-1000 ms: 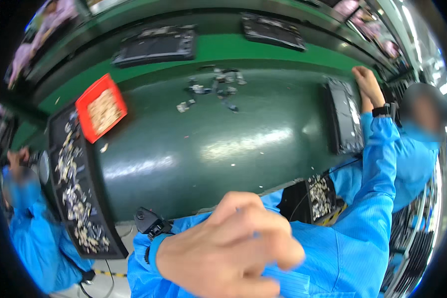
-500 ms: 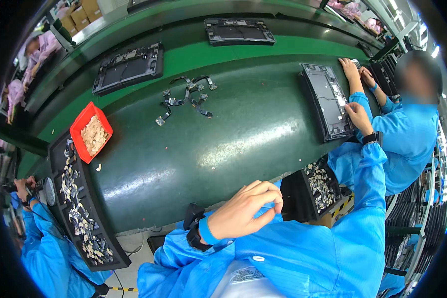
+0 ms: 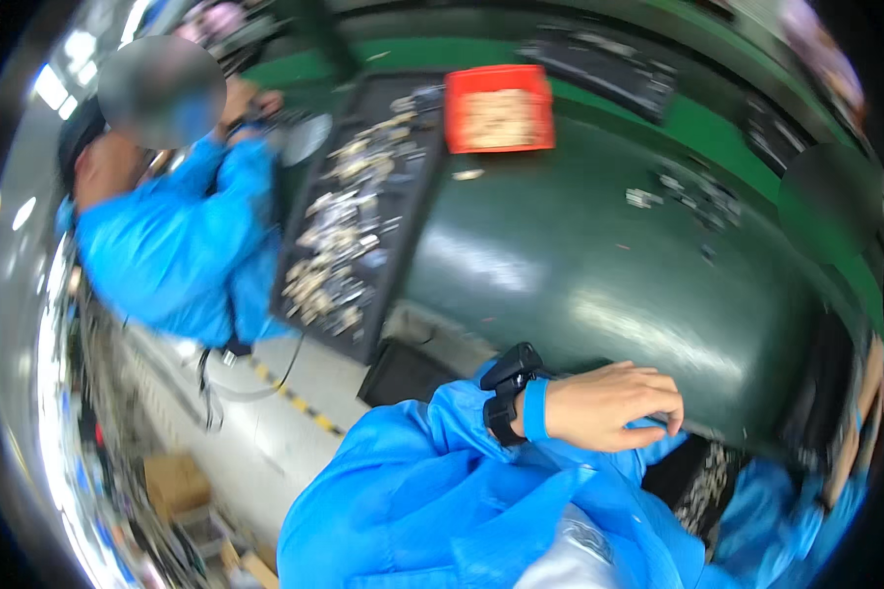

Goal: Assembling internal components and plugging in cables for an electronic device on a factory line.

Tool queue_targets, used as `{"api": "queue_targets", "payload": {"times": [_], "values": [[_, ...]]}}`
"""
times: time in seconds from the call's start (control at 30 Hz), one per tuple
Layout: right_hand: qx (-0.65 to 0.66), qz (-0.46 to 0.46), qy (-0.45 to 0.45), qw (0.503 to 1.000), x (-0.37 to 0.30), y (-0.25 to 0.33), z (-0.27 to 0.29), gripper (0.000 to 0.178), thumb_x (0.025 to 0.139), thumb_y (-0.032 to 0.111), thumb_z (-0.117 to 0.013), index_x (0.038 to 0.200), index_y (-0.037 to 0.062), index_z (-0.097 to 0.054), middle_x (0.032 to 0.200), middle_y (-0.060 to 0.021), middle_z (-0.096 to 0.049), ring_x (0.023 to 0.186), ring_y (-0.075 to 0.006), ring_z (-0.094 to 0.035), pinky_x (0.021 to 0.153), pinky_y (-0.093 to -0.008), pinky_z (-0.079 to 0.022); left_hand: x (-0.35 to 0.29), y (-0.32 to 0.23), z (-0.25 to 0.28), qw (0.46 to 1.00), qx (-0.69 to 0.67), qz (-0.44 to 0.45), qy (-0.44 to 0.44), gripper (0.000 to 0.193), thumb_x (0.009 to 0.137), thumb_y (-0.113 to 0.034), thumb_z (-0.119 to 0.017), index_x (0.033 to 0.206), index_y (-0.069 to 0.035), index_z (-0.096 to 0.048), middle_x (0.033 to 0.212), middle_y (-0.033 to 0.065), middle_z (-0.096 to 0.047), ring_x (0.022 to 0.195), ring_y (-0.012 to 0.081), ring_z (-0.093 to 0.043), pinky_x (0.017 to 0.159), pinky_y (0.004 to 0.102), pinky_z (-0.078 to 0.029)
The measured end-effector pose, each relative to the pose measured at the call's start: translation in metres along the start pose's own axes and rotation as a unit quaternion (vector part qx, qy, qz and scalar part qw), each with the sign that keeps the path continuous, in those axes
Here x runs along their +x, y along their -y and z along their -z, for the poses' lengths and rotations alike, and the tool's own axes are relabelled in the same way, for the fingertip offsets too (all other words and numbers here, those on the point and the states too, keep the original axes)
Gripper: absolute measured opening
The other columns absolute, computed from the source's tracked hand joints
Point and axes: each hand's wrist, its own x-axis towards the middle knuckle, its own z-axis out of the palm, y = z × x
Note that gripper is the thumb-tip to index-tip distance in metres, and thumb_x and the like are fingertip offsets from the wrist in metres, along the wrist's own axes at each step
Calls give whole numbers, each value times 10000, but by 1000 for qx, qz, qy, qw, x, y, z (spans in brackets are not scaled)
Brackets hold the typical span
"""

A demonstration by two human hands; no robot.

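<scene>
As the left hand (image 3: 614, 404) points right, its fingers (image 3: 664, 401) curl loosely.

The left hand (image 3: 614, 404) hangs loosely curled, apparently near the green table (image 3: 560, 236).

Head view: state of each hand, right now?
Left hand: open, fingers loosely curled, nothing visible in it.
Right hand: blurred at the right edge; cannot tell.

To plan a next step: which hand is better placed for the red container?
Probably left: the left hand looks empty, nearer the red container than the blurred arms at right; I cannot identify the right hand.
</scene>
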Motion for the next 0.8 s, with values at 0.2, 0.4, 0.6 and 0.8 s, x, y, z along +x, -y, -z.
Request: {"api": "queue_targets", "payload": {"times": [0.2, 0.4, 0.6, 0.8], "values": [[8, 84, 22, 996, 196, -6, -98, 433, 1080, 292, -530, 1287, -74, -633, 1248, -213, -659, 1135, -283, -623, 996, -371, -471, -82, -28, 97, 878, 282, 198, -333, 135, 925, -115, -705, 1013, -14, -699, 974, 158, -728, 915, 313, -724, 813, 386, -561], [137, -155, 48, 977, 318, 431, -209, 452, 1109, 297, -500, 1378, -58, -578, 1433, -205, -540, 1308, -266, -525, 1129, -355, -390, -135, -8, 218, 683, 425, 342, -486, 304, 899, -307, -747, 914, -5, -776, 874, 202, -766, 859, 361, -758, 793, 432, -600], [12, -7, 121, 993, 369, 516, -311, 326, 1067, 242, -599, 1145, -68, -661, 1147, -222, -664, 1101, -270, -635, 996, -348, -467, -144, 61, 300, 722, 303, 370, -500, 333, 883, -278, -790, 995, 36, -792, 859, 177, -785, 757, 257, -774, 755, 361, -613], [-103, 144, -68, 982, 357, 569, -282, 225, 993, 144, -653, 1129, -32, -683, 1113, -220, -691, 1056, -347, -675, 940, -411, -514, -117, 21, 304, 611, 556, 267, -496, 218, 908, -237, -751, 914, -23, -796, 872, 214, -746, 866, 407, -733, 828, 466, -576]]}}
